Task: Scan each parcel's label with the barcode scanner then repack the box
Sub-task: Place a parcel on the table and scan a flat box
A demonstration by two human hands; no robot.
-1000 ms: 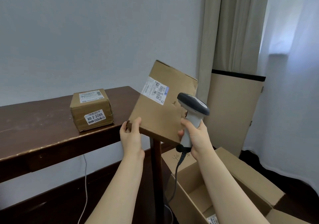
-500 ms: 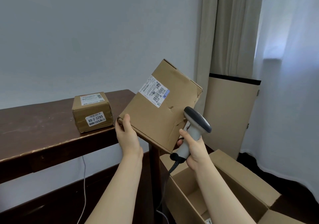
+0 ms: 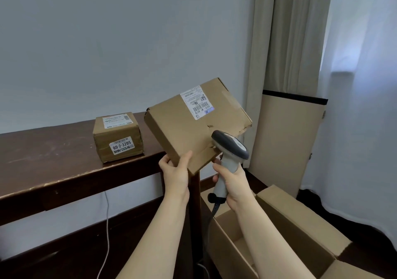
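Note:
My left hand [image 3: 175, 174] grips the near corner of a flat brown parcel [image 3: 184, 128], held tilted in the air above the table's right end. Its white barcode label [image 3: 197, 102] faces me near the far edge. My right hand [image 3: 233, 184] holds a grey and white barcode scanner [image 3: 229, 149] by the handle, its head just below the parcel's right side. A small cube-shaped parcel [image 3: 118, 136] with two labels stands on the dark wooden table [image 3: 47, 156]. An open cardboard box [image 3: 285, 220] sits on the floor at the lower right.
The scanner's cable [image 3: 212, 212] hangs down beside the table leg [image 3: 194, 214]. A white cord [image 3: 106, 231] runs down the wall under the table. A beige panel [image 3: 285, 141] and curtains [image 3: 300, 33] stand at the right.
My left hand has turned the flat parcel, so its label now lies nearer the top and its near corner points down. The scanner has dropped lower under the parcel's right side.

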